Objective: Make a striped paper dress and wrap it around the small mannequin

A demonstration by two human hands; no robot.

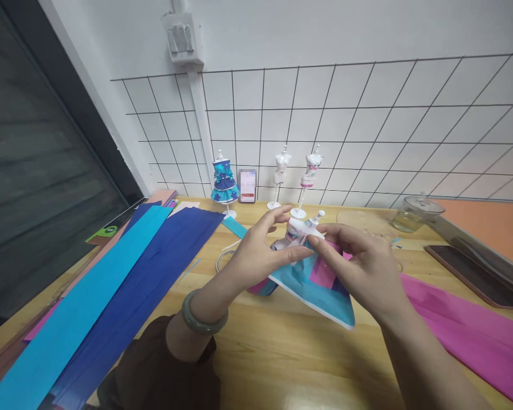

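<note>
Between my two hands, above the table, a small white mannequin (303, 229) is tilted, with its knobbed neck up to the right. A turquoise skirt (318, 297) with a white lower edge and a pink patch hangs around it. My left hand (263, 245) grips the mannequin from the left, thumb across its front and fingers behind. My right hand (359, 259) pinches at its upper right side, thumb on the front; some of its fingers are hidden. Under the skirt's left side a pink and blue piece (264, 286) shows, partly covered.
Blue crepe paper (145, 267) and turquoise crepe paper (89, 302) lie at left, pink crepe paper (465, 330) at right. A dressed mannequin (224, 182), a phone (247, 186) and two white mannequins (281, 171) stand at the wall. A glass pot (410, 216) and dark phone (474, 273) are right.
</note>
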